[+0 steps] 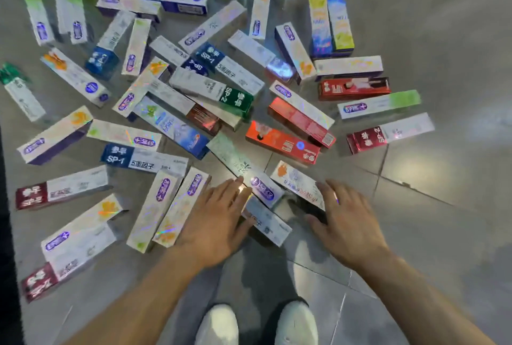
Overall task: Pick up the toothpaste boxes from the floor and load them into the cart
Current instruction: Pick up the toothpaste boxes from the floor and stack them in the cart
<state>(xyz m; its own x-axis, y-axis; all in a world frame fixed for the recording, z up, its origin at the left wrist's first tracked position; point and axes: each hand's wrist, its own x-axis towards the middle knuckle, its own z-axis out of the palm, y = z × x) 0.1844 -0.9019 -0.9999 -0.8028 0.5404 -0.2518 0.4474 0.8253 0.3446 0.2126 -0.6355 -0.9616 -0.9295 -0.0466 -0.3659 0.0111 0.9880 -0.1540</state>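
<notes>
Both hands reach down to the nearest toothpaste boxes. The silver box (243, 170) lies between them, its long axis running from 10 to 4 o'clock. The left hand (219, 214) is nearer and touches its near end with flat, spread fingers. The right hand (346, 214) rests open on the white box (297, 182) at 12 o'clock from it. Neither hand holds anything. The cart is not visible.

Scattered toothpaste boxes (177, 95) ahead and left — bare floor (443, 206) right.

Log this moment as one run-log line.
phase: reaching | left hand: open, over boxes | right hand: open, on orange-print box | toothpaste boxes: on floor | cart: unseen
</notes>
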